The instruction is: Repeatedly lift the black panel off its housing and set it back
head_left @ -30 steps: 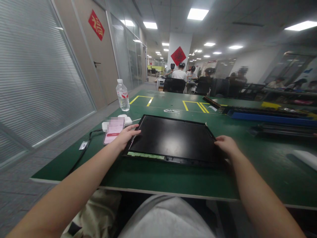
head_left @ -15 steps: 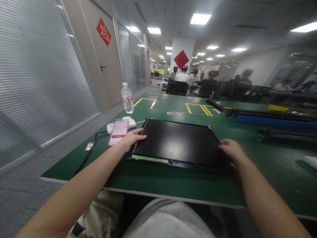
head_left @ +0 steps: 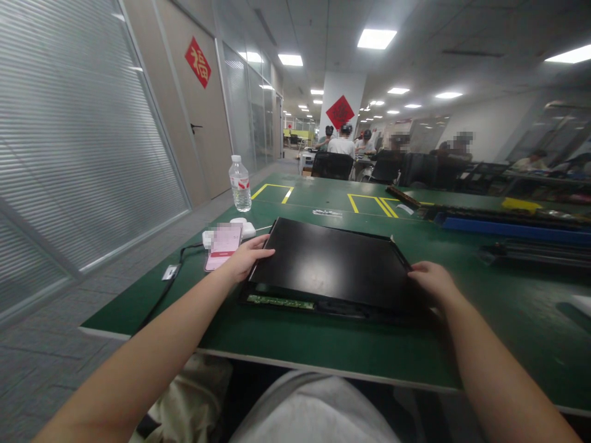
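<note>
A glossy black screen panel point(head_left: 327, 261) lies in front of me over a dark tray-like frame. Its left and near edges are raised off the frame, leaving a gap. My left hand point(head_left: 248, 255) is closed on the panel's left edge, thumb on top and the other fingers at the side. On the opposite edge my right hand point(head_left: 429, 280) grips the panel's right side; some of its fingers are hidden underneath. Below the near edge a green circuit board strip point(head_left: 281, 302) shows on the frame's front part.
A phone point(head_left: 225, 246) and a white charger point(head_left: 242, 226) with cables lie left of the panel. A water bottle point(head_left: 241, 184) stands behind them. Dark strips and a blue bar point(head_left: 503, 226) lie at the right on the green table point(head_left: 323, 344). People sit farther back.
The panel's left and near edges have risen from the frame, and more of the circuit board strip shows. Both hands stay on the panel's sides.
</note>
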A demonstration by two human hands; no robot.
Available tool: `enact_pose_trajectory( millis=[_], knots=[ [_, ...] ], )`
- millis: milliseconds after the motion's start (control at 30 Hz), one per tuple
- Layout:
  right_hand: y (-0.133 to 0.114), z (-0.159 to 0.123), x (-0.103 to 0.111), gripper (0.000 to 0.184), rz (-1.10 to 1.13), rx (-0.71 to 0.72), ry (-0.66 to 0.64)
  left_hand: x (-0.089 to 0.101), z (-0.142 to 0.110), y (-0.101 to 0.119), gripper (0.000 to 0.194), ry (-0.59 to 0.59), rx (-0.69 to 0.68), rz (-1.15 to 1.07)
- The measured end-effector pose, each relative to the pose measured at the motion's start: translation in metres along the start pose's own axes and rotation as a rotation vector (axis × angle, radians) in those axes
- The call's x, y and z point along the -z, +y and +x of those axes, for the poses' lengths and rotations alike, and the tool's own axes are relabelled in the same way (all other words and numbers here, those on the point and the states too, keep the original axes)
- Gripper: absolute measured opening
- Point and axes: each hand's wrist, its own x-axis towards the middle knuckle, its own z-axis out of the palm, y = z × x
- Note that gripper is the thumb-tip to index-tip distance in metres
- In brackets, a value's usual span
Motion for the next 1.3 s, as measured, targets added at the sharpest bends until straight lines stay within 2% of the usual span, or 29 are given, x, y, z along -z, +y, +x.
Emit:
enact_pose_trajectory(
  millis=[200, 333, 533, 767, 867, 1000, 1033, 1133, 1200, 1300],
  knots=[
    [0.001, 0.0, 0.0, 0.012, 0.042, -0.012, -0.009, -0.003, -0.003, 0.006, 0.064, -0.132, -0.16, 0.055],
    [0.001, 0.001, -0.002, 0.013, 0.028, -0.009, 0.008, -0.005, -0.005, 0.008, 0.071, -0.147, -0.215, 0.068],
    [-0.005, -0.001, -0.006, 0.04, 0.114, -0.004, 0.075, -0.007, -0.008, 0.009, 0.079, -0.17, -0.246, 0.037],
    [-0.008, -0.004, -0.007, 0.022, 0.39, -0.096, -0.011, -0.008, -0.012, 0.013, 0.083, -0.182, -0.294, 0.017],
    [-0.017, -0.009, -0.001, 0.026, 0.559, -0.091, -0.024, -0.004, -0.01, 0.014, 0.083, -0.163, -0.31, -0.015],
    [-0.034, -0.032, 0.015, 0.048, 0.864, 0.114, -0.21, 0.002, -0.007, 0.019, 0.083, -0.103, -0.343, -0.04],
    [-0.037, -0.038, 0.019, 0.048, 0.968, 0.102, -0.238, 0.003, -0.007, 0.021, 0.082, -0.093, -0.351, -0.036],
    [-0.042, -0.054, 0.028, 0.04, 1.153, -0.079, -0.399, 0.006, -0.005, 0.026, 0.074, -0.07, -0.367, -0.024],
    [-0.045, -0.058, 0.031, 0.039, 1.227, -0.065, -0.366, 0.011, -0.002, 0.028, 0.063, -0.029, -0.355, -0.024],
    [-0.049, -0.057, 0.033, 0.036, 1.302, -0.03, -0.265, 0.024, 0.005, 0.032, 0.046, 0.094, -0.331, 0.012]
  ],
)
